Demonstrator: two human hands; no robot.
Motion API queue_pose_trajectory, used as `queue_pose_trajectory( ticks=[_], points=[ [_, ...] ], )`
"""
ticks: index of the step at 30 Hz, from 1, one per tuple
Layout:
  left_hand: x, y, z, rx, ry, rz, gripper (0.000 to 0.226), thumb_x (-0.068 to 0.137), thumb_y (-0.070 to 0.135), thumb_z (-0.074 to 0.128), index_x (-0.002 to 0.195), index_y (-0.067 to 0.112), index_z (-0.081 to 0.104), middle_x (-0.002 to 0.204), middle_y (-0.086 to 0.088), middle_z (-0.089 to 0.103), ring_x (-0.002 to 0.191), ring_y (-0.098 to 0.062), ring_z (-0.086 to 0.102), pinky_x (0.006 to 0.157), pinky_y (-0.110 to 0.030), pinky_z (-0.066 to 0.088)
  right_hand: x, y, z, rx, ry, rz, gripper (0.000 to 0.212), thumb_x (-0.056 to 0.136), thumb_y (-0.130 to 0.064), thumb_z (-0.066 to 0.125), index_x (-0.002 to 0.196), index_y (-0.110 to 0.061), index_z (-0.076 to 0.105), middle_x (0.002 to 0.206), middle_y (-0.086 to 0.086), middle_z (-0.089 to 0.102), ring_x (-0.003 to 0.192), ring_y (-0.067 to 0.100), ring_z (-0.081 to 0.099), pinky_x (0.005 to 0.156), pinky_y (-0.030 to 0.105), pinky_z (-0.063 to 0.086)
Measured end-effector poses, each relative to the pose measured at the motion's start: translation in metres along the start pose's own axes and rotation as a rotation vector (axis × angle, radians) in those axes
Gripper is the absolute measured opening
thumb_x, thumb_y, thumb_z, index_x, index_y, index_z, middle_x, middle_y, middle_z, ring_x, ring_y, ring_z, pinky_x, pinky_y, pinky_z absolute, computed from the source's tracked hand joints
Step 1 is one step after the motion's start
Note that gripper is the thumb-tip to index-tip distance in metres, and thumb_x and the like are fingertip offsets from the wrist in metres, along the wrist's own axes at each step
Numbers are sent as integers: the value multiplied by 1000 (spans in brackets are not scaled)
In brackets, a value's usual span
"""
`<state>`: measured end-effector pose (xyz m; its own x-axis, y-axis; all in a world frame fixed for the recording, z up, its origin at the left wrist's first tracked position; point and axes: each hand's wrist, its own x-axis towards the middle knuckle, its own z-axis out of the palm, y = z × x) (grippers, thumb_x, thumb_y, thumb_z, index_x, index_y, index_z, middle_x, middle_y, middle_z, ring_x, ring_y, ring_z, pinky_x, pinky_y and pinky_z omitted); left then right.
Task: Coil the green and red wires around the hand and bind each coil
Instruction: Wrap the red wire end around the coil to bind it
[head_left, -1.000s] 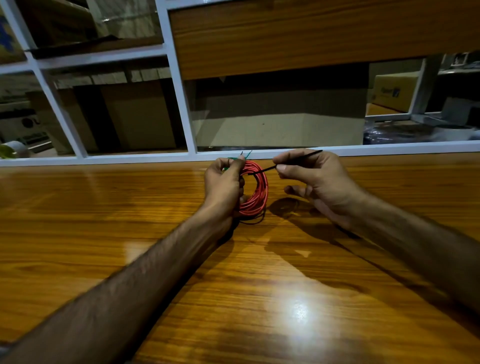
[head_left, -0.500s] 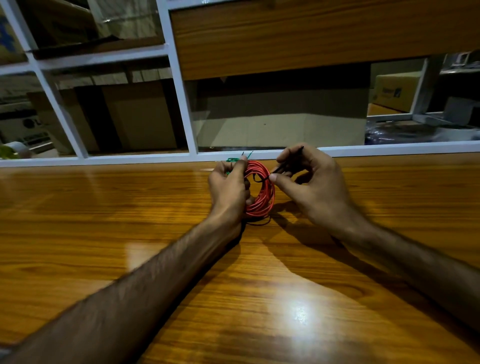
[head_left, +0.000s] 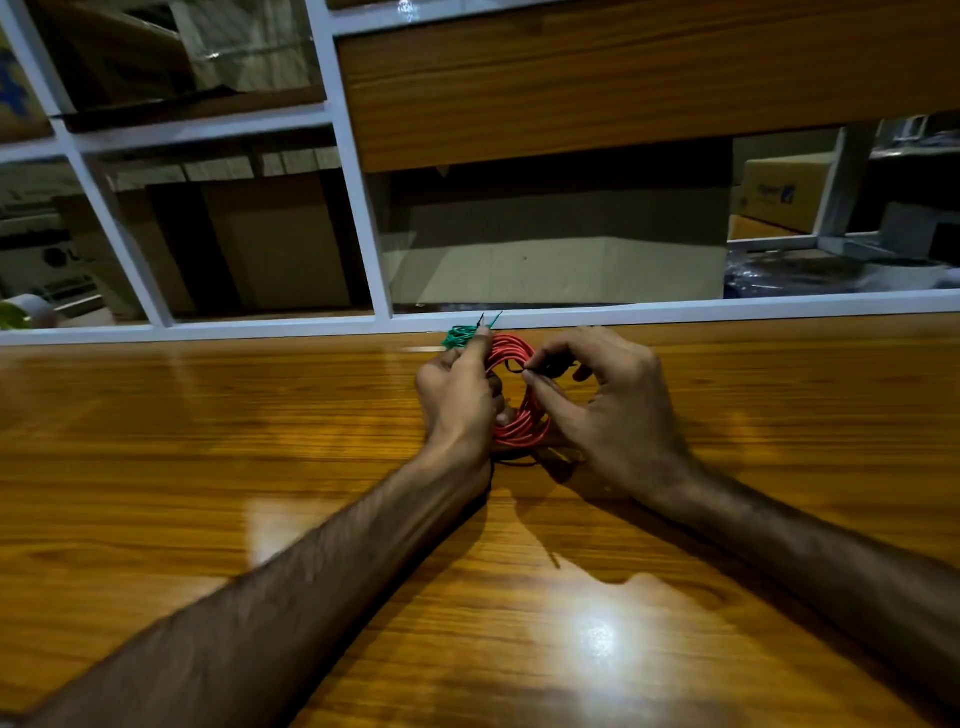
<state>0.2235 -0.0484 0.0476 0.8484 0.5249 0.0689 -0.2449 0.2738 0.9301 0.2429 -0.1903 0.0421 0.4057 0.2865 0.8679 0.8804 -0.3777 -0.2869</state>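
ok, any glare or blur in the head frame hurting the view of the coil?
Head view: bright glare patch on the table, well clear of the red coil; forearms and edges are soft, straight frame lines bow from the wide lens; the black tie reads faintly in dim light.

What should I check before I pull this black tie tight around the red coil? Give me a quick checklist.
1. Red coil gathered in one bundle: ok, loops lie together.
2. Left hand gripping the coil: ok, fingers wrap its left side.
3. Black tie passed through the coil: ok, it shows in the coil's opening at the top.
4. Right hand holding the tie: ok, pinched at the fingertips.
5. Tie fully around all loops: cannot tell, the far side is hidden.
6. Green coil kept out of the tie: ok, it lies on the wooden table behind the left hand.
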Motion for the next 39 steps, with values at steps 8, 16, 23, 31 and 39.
queue_pose_trajectory(
  ticks=[8, 16, 23, 31, 39],
  points=[
    [-4, -2, 0, 5, -30, -32, 27, 105, 31, 63, 108, 5, 62, 60, 2, 45, 47, -10, 39, 42, -25, 35, 1, 1, 1, 61, 17, 56, 15, 86, -17, 79, 99, -14, 73, 95, -4, 72, 88, 5, 65, 75, 24, 56],
    [-7, -2, 3, -4, -46, -7, 19, 104, 27, 63, 93, 12, 59, 60, 2, 44, 46, -8, 39, 41, -25, 34, 3, -4, 5, 319, -22, 307, 14, 93, -18, 74, 106, -17, 72, 100, -9, 70, 96, 6, 66, 77, 22, 56],
    [-7, -4, 4, 7, -75, 19, 19, 105, 29, 63, 95, 12, 64, 58, 4, 45, 45, -8, 39, 40, -23, 34, 9, -7, 3, 657, -25, 665, 8, 95, -24, 70, 100, -22, 75, 104, 5, 75, 100, 23, 73, 85, 44, 62],
    [-12, -4, 4, 23, -127, 72, 21, 104, 30, 63, 92, 13, 66, 59, 3, 46, 45, -7, 39, 38, -22, 34, 18, -12, -8, 977, -131, 930, 23, 96, -35, 67, 96, -14, 76, 99, 7, 76, 89, 19, 75, 87, 53, 60],
    [-10, -8, 8, 49, -125, 112, 23, 104, 28, 64, 89, 12, 63, 59, 0, 41, 42, -9, 35, 37, -21, 32, 20, -13, -9, 1157, -125, 1064, 18, 91, -32, 68, 93, -15, 76, 93, 3, 71, 90, 23, 67, 83, 51, 59]
  ],
)
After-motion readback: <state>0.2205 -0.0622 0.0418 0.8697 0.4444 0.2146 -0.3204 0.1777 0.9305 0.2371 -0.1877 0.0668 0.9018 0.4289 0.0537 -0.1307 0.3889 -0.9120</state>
